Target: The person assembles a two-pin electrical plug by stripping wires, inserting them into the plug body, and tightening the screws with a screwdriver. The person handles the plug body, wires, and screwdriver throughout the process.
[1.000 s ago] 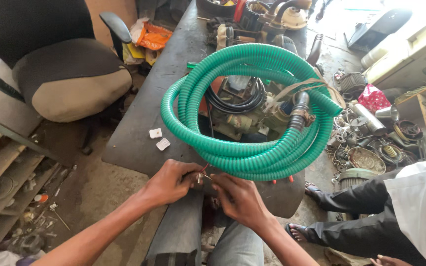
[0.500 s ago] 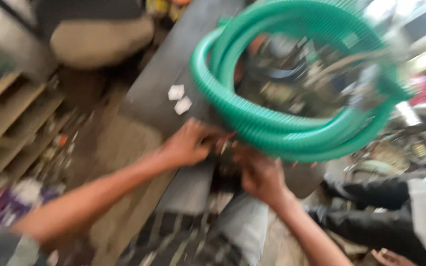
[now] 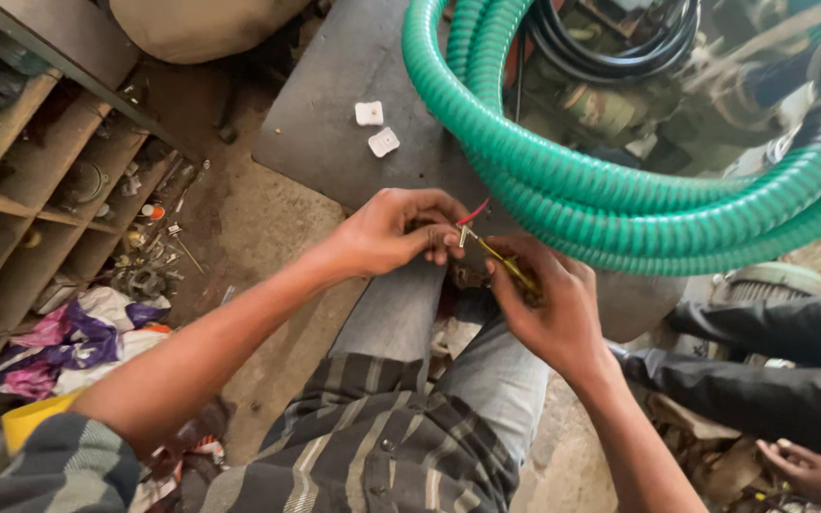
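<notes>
Wires (image 3: 486, 249), 1 red and 1 yellow, sit at the counter (image 3: 334, 104) edge below the green hose (image 3: 563, 180). Left hand (image 3: 396, 231) pinches their ends; right hand (image 3: 548, 304) grips the yellow one.

Both arms reach forward; left hand (image 3: 396, 231) and right hand (image 3: 544, 299) meet, fingertips pinched together, wrists bent.

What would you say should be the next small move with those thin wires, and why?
Probably draw the bare tips together and twist: the left hand pinches the red wire and the right hand holds the yellow wire, their ends close beside the green hose.
</notes>
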